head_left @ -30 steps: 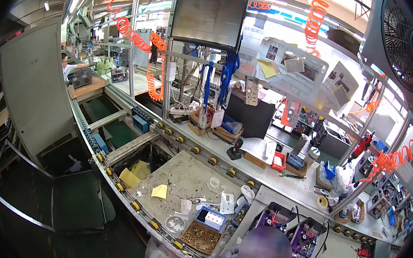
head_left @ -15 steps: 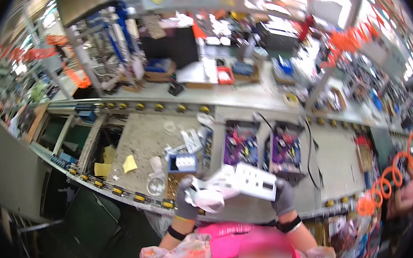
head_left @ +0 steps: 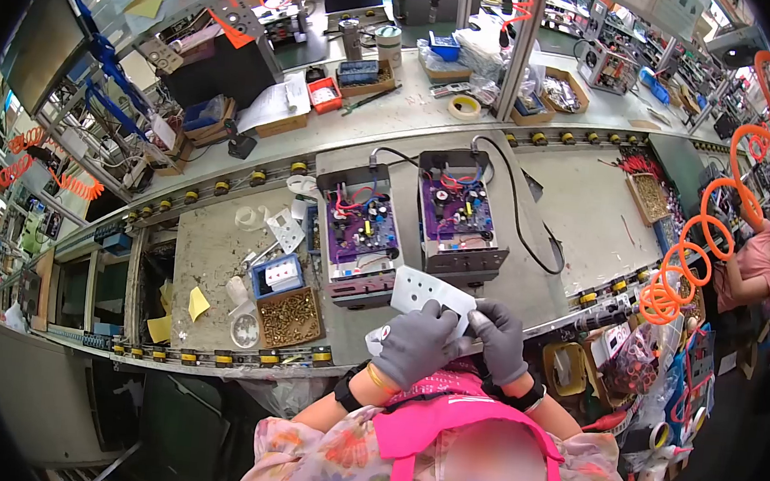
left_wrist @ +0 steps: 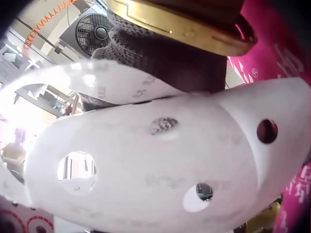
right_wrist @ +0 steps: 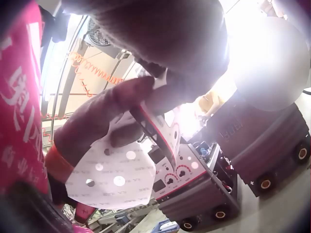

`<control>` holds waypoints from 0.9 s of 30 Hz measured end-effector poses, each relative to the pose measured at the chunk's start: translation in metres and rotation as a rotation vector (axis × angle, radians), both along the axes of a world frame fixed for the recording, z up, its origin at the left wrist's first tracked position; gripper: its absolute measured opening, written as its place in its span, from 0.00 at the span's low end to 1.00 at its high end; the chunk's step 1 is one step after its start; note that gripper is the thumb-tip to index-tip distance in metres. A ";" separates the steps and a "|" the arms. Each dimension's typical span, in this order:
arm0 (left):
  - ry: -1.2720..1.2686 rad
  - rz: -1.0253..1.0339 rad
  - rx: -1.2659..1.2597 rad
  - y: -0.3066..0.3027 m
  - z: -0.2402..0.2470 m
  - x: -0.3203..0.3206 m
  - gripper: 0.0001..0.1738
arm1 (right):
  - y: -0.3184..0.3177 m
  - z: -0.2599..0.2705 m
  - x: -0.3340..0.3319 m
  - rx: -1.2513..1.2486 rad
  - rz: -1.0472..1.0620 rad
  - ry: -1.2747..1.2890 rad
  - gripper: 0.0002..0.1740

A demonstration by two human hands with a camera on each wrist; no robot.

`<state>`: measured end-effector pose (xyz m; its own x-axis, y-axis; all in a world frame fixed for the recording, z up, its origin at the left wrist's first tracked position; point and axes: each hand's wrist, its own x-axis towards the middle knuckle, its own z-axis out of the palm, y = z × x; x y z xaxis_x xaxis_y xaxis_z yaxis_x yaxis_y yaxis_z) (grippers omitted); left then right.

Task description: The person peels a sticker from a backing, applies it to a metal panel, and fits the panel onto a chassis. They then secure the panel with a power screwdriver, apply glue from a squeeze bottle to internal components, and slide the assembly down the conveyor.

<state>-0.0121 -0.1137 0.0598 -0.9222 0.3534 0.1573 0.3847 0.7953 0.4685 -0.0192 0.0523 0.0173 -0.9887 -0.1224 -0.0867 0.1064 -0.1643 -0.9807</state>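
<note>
My gloved left hand [head_left: 414,344] and gloved right hand [head_left: 497,340] are close together over the front edge of the bench. Between them they pinch a white label sheet [head_left: 426,292] with punched holes. Its pale backing [left_wrist: 141,160] fills the left wrist view, curving below the left glove. A thin printed strip with a red edge [right_wrist: 167,138] bends away from the fingers in the right wrist view. Just beyond the hands stand two dark cases with purple circuit boards, the left unit [head_left: 357,229] and the right unit [head_left: 457,206].
Left of the cases are a blue tray [head_left: 277,275], a box of small brass parts [head_left: 290,317] and a yellow note [head_left: 198,304]. A black cable [head_left: 545,245] loops right of the units. An orange coiled hose [head_left: 675,275] hangs at the right, near another person [head_left: 754,264].
The head view has swung right and down. Half a second ago the hands were wide apart with white sheets between them; now they are together at the label sheet.
</note>
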 end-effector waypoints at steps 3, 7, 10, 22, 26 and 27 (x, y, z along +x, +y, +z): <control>0.131 -0.068 0.032 0.001 -0.019 -0.001 0.10 | 0.021 0.002 0.001 -0.056 0.132 0.007 0.17; 0.000 0.007 0.329 -0.012 -0.017 -0.001 0.06 | 0.053 -0.025 -0.015 0.118 -0.054 0.074 0.23; -0.145 -0.041 0.573 -0.018 -0.055 -0.013 0.08 | 0.075 -0.047 -0.029 0.070 0.011 -0.072 0.20; -0.474 0.357 1.074 0.002 -0.143 -0.064 0.12 | 0.079 -0.101 -0.095 0.192 -0.020 0.143 0.15; -0.423 0.411 1.094 0.008 -0.154 -0.071 0.12 | 0.078 -0.121 -0.109 0.176 -0.055 0.158 0.14; -0.421 0.420 1.096 0.009 -0.156 -0.071 0.13 | 0.078 -0.122 -0.110 0.185 -0.058 0.163 0.13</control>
<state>-0.0830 -0.1052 -0.0958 -0.9821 -0.1115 -0.1516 -0.1447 -0.0669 0.9872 -0.1291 0.1306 -0.1050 -0.9963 -0.0624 0.0589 -0.0601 0.0181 -0.9980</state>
